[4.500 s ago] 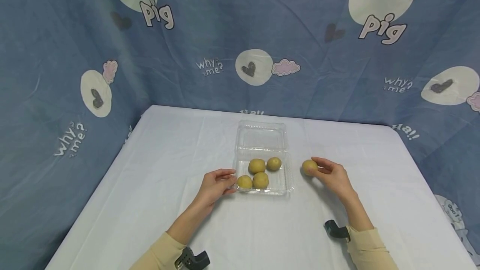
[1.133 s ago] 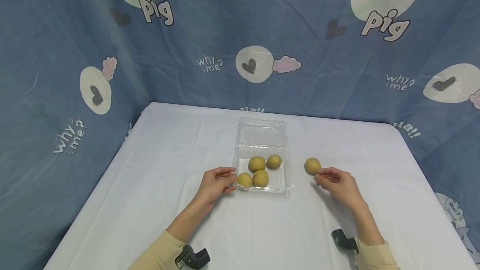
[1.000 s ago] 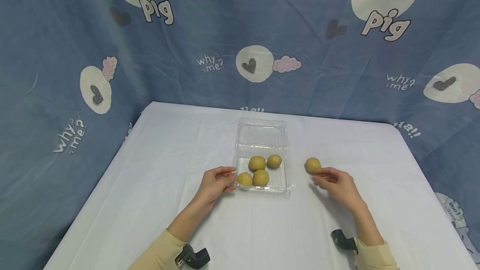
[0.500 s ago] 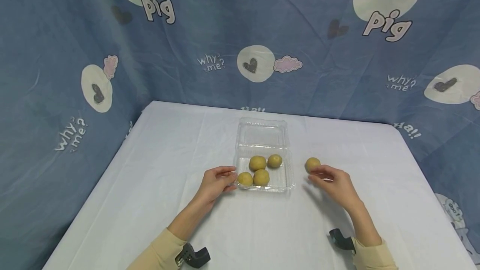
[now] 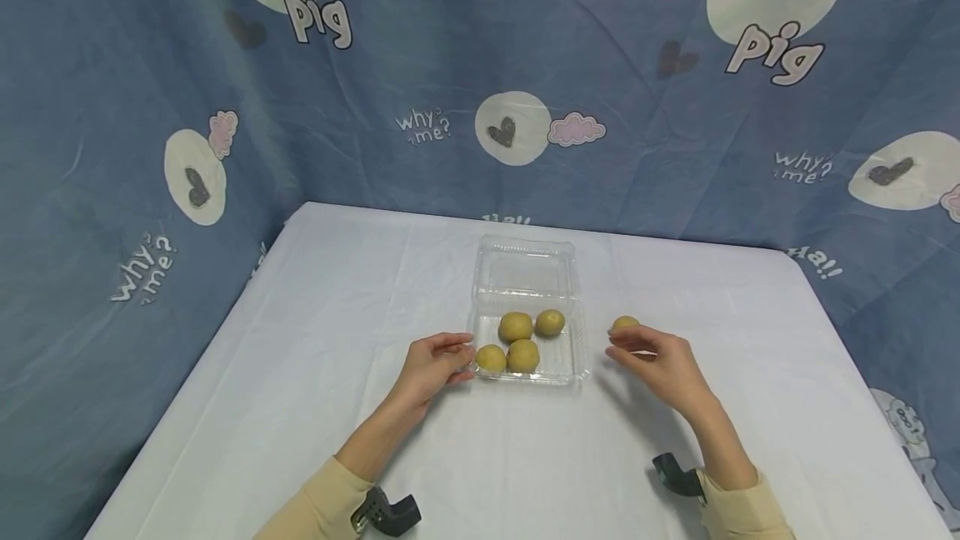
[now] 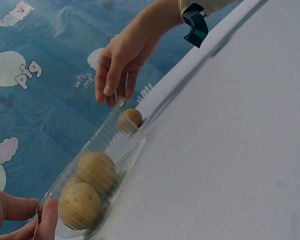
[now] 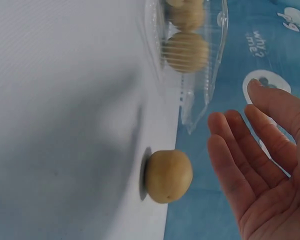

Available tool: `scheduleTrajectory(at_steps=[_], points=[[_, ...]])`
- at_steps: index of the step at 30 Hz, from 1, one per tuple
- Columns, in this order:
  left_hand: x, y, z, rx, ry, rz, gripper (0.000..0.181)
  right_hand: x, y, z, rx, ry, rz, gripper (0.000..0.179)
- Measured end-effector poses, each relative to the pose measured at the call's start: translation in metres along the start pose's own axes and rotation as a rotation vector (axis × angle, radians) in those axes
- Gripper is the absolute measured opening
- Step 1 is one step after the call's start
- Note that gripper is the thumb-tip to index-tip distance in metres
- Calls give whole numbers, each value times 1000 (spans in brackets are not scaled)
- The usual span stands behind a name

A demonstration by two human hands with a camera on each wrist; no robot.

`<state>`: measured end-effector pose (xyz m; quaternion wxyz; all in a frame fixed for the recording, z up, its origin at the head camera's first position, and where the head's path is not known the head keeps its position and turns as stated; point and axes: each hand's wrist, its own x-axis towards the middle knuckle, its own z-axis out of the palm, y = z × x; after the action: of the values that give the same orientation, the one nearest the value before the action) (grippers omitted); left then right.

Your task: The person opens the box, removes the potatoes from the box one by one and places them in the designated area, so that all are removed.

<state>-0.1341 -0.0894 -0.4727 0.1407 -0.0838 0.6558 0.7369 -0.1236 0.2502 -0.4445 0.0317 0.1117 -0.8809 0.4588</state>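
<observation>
The left hand (image 5: 431,372) pinches a clear box (image 5: 527,298); backdrop (image 5: 360,165) reads "why me?"

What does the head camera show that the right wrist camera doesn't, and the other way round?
Only the head view: the left hand pinching the edge of the clear box, both sleeves, and all four potatoes in that box.

Only the right wrist view: the right hand's open palm, and nearly the whole loose potato; from the head, that hand partly hides it.

Both: right hand, box, loose potato, white table, blue curtain.
</observation>
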Motion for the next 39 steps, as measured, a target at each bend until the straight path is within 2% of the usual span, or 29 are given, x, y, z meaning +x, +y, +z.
scheduleTrajectory(at_steps=[15,39], points=[[0,0,1,-6,-5,-7,31,8,-6,7,-59,-6,-86,22],[-1,0,0,8,0,-11,32,20,-17,8,-81,-37,-120,26]])
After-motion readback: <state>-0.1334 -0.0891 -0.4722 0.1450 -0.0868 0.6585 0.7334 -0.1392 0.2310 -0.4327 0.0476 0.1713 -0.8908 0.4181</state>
